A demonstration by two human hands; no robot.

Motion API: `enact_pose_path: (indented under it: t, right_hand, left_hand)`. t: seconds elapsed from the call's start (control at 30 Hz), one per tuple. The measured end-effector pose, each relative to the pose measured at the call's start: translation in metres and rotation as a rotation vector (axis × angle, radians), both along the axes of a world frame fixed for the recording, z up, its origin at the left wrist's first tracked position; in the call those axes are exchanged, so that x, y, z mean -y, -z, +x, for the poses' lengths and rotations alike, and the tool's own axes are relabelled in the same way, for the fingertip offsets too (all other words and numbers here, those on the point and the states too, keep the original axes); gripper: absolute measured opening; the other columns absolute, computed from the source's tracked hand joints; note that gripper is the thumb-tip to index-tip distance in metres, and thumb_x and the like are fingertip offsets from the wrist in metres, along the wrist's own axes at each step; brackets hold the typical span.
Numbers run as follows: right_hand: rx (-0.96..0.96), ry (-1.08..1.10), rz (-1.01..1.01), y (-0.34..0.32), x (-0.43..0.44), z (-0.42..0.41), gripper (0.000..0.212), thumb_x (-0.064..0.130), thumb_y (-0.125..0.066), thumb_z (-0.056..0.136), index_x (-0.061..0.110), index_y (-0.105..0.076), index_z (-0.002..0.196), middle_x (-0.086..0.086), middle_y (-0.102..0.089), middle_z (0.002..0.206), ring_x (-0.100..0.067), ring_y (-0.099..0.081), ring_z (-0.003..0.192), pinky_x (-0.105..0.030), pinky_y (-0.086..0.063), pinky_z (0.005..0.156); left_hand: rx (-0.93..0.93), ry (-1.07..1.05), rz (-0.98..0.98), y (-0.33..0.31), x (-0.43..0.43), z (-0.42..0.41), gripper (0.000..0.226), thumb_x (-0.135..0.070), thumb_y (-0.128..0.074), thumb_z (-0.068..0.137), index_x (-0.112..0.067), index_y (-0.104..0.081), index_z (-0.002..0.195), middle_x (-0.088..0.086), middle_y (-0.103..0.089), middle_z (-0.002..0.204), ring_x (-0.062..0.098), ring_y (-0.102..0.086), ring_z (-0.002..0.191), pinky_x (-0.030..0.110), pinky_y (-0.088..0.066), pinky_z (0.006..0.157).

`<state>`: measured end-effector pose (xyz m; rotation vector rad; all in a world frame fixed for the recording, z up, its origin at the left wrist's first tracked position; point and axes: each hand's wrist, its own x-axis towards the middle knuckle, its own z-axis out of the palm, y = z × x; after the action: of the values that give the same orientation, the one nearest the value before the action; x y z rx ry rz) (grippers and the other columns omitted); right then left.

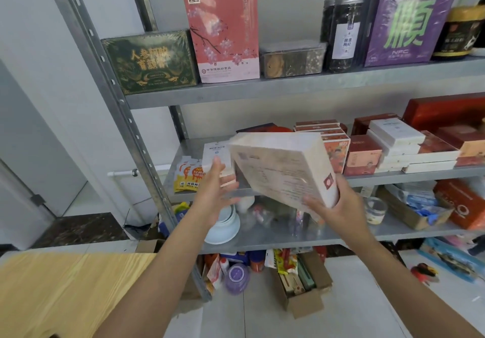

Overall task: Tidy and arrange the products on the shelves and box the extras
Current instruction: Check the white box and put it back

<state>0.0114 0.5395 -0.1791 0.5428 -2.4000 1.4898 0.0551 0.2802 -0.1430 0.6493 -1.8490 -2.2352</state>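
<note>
Right hand [338,209] is gripping a big pale box [283,164] by its lower corner, tilted in front of the middle shelf [380,180]. Left hand [212,196] is hovering just beside it, fingers spread, holding nothing.

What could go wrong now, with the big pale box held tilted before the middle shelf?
1. The large pale printed cardboard box is tilted and only the right hand grips its lower corner; the left hand is open, so it may slip.
2. Swinging it in could knock the small white carton and orange sachets at the grey metal shelf edge.
</note>
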Motion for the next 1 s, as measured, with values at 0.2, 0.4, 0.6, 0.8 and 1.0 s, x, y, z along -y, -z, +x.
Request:
enact_pose_path:
  t: [0.2,0.4,0.6,0.8,1.0]
  right_hand:
    - [-0.766,-0.338,0.253,-0.011,-0.024,-0.025,0.065,0.032,-0.082,0.070,0.017,-0.050,0.124,0.004,-0.056,0.129,-0.013,-0.050,0.123,-0.045,-0.045,0.102]
    - [-0.672,-0.115,0.349,-0.018,-0.018,-0.038,0.081,0.014,-0.083,0.073,0.021,-0.035,0.138,-0.006,-0.037,0.147,-0.028,-0.035,0.138,-0.052,-0.032,0.112]
    - [1.047,-0.294,-0.750,-0.012,0.002,-0.016,0.059,0.060,-0.033,0.097,0.015,-0.052,0.131,-0.013,-0.062,0.131,-0.027,-0.065,0.107,-0.045,-0.052,0.081]
    - [0.813,-0.358,-0.865,-0.022,0.010,-0.009,0.054,0.016,-0.071,0.076,0.015,-0.056,0.128,-0.012,-0.068,0.121,-0.029,-0.070,0.102,-0.040,-0.060,0.066]
    - [0.320,-0.295,-0.529,-0.040,-0.005,0.000,0.060,0.014,-0.080,0.059,0.029,-0.050,0.109,0.007,-0.071,0.105,-0.013,-0.070,0.097,-0.028,-0.059,0.065]
  left_hand:
    - [0.017,0.065,0.620,-0.036,0.016,0.006,0.075,-0.071,-0.053,0.084,-0.001,-0.067,0.105,0.019,-0.070,0.109,0.037,-0.073,0.085,0.054,-0.058,0.072]
    - [-0.007,-0.117,0.584,-0.027,0.015,0.013,0.011,-0.016,-0.067,0.089,-0.011,-0.065,0.099,0.012,-0.076,0.084,0.027,-0.074,0.066,0.040,-0.057,0.049]
    - [-0.255,-0.203,0.594,-0.009,-0.001,0.013,0.019,-0.014,-0.063,0.092,-0.011,-0.063,0.111,0.011,-0.075,0.105,0.022,-0.075,0.081,0.040,-0.061,0.062]
    - [-0.336,0.111,0.285,-0.005,0.017,0.029,0.044,-0.005,-0.066,0.084,-0.011,-0.059,0.127,0.014,-0.066,0.124,0.031,-0.063,0.111,0.045,-0.051,0.093]
    - [-0.230,-0.035,-0.459,-0.020,0.037,0.040,0.077,0.005,-0.073,0.080,-0.036,-0.047,0.140,-0.014,-0.047,0.136,-0.003,-0.055,0.111,0.016,-0.051,0.079]
